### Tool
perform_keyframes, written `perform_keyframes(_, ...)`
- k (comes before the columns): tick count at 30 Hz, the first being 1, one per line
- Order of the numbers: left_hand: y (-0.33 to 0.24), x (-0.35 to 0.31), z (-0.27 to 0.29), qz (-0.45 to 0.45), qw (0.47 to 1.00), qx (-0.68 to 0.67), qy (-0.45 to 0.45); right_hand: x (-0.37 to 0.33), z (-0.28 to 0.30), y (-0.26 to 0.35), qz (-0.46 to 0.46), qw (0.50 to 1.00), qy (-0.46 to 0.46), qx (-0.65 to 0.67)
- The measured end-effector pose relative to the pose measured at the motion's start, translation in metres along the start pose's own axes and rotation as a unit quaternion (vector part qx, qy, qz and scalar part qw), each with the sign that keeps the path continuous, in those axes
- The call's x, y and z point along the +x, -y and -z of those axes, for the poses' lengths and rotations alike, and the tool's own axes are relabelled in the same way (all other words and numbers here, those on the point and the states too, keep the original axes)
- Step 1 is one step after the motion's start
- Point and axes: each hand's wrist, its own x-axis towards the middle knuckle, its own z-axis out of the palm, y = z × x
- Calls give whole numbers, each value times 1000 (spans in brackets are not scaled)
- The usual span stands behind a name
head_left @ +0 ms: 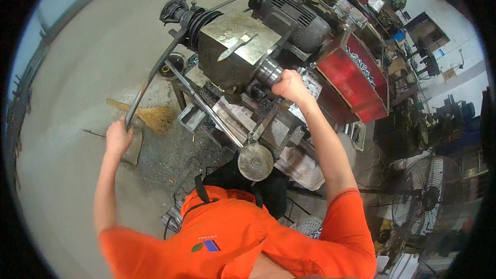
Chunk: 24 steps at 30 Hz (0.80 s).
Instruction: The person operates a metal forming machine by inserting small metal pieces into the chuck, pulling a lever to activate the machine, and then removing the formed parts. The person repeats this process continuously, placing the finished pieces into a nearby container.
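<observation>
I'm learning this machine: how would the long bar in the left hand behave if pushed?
The long bar probably stays stiff: it looks metallic. It likely swings rather than lifting free: its far end seems joined to the machine.

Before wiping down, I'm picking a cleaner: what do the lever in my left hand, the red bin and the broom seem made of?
Lever: likely steel, smooth and grey with a metallic sheen.
Red bin: painted, judging by the red coat's sheen; sheet metal seems likely beneath, wood possible.
Broom: probably dry plant fibre, matte, with splayed, straw-coloured bristles.
</observation>
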Motion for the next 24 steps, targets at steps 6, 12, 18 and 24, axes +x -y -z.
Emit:
perform_keyframes(6, 116, 85, 16, -85, 961, 236, -118, -1, 10, 8, -39, 998, 39, 2)
perform_keyframes(12, 136, 137, 27, -105, 945, 282, -132, -2, 4, 3, -12, 998, -16, -60)
perform_keyframes(18, 45, 143, 7, -101, 970, 32, -219, -59, 25, -12, 133, 975, -176, 9)
perform_keyframes(24, -31, 116, -177, -9, 962, -219, 165, -196, 68, -39, -96, 965, -223, 97)
